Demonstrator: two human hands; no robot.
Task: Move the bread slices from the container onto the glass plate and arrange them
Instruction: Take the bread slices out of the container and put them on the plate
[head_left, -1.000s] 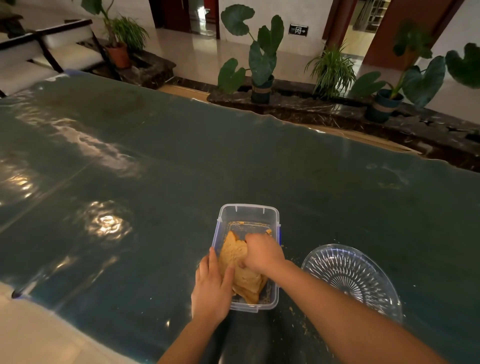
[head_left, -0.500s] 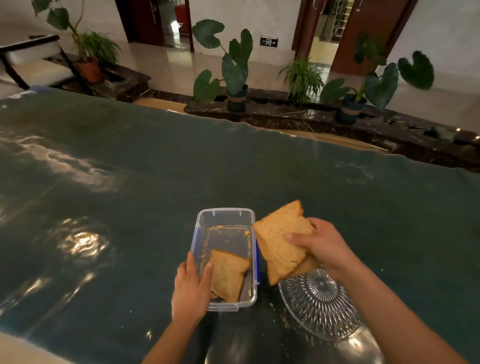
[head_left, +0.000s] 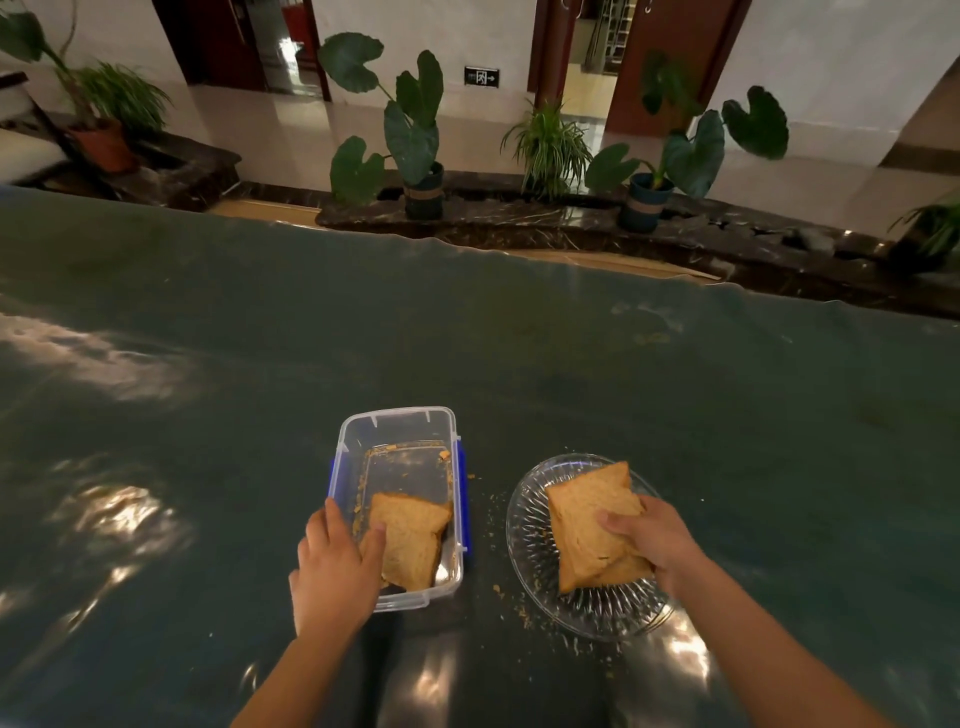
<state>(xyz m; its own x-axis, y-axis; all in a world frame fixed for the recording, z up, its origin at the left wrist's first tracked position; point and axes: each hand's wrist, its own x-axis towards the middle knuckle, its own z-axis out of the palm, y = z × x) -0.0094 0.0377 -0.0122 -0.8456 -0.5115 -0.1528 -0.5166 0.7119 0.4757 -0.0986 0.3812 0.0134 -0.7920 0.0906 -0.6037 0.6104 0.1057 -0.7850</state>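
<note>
A clear plastic container (head_left: 395, 431) with blue clips sits on the dark green table. Bread slices (head_left: 410, 540) lie in its near end. My left hand (head_left: 335, 564) grips the container's near left corner, thumb touching the bread inside. To the right stands the ribbed glass plate (head_left: 524, 525). A small stack of bread slices (head_left: 584, 525) rests on the plate, and my right hand (head_left: 652, 543) holds the stack's near right edge, fingers curled over it.
Crumbs (head_left: 501, 590) are scattered on the table between container and plate. The glossy table cover (head_left: 519, 353) stretches far ahead. Beyond its far edge stand potted plants (head_left: 415, 135) on a dark stone ledge.
My right hand lifted a stack of slices out of the container, carried it to the right and lowered it onto the glass plate. My left hand stayed on the container.
</note>
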